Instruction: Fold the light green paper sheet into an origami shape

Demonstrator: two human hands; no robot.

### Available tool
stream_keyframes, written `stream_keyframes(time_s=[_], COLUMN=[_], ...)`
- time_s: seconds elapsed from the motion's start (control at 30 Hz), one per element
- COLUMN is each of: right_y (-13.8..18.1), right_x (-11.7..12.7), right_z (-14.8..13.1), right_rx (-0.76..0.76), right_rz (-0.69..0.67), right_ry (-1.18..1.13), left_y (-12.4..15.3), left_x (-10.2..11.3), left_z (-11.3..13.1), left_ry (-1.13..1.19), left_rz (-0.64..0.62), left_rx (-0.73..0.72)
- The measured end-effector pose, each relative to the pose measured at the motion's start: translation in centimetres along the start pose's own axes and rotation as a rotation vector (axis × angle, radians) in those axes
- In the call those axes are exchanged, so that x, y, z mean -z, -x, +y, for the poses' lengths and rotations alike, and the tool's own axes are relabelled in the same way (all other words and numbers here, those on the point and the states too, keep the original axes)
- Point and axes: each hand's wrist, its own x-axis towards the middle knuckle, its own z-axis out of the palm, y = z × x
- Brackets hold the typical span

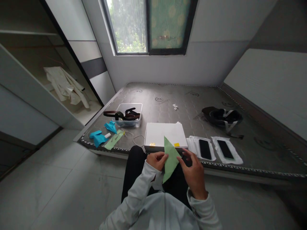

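Observation:
Both my hands hold a light green folded paper (pixel 170 158) over my lap; it is shaped like a long pointed triangle. My left hand (pixel 157 160) pinches its left edge with curled fingers. My right hand (pixel 194 174) grips its right side, fingers bent round the fold. The paper's tip points up toward a white box (pixel 165 135) lying on the edge of the bed just ahead of me.
On the grey mattress (pixel 182 102): two phones (pixel 205 149) (pixel 225 149) on white wrappers, a dark headset (pixel 222 117), a clear tub with a belt (pixel 128 115), blue paper shapes (pixel 98 138) and a green folded paper strip (pixel 114 140). An open wardrobe (pixel 35 83) stands left.

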Motion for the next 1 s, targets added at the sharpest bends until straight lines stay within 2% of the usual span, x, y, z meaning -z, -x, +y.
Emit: stream_keyframes(time_s=[0.1,0.2,0.4,0.53,0.83,1.0], right_y=[1.1,1.8,1.8,1.8,2.1,2.0], right_x=[-0.7,-1.2,-1.2,-1.1,-1.1,-1.3], right_z=[-1.3,-2.5,-2.8,-2.7,-2.8,-2.2], right_rx=[0.065,0.008,-0.045,-0.045,-0.021,-0.077], right_rz=[-0.116,-0.222,-0.295,-0.306,-0.289,-0.263], right_ry=[0.001,-0.033,-0.098,-0.119,-0.12,-0.085], left_y=[0.4,0.7,0.4,0.4,0.2,0.8], left_x=[-0.4,-1.0,-1.3,-1.2,-1.4,-1.4], left_z=[0.3,0.3,0.2,0.4,-0.1,0.0], left_ry=[0.032,0.184,0.458,0.526,0.469,0.205], left_rz=[0.01,-0.004,0.001,0.001,-0.01,0.028], left_rx=[-0.02,-0.007,0.14,0.174,0.177,0.043])
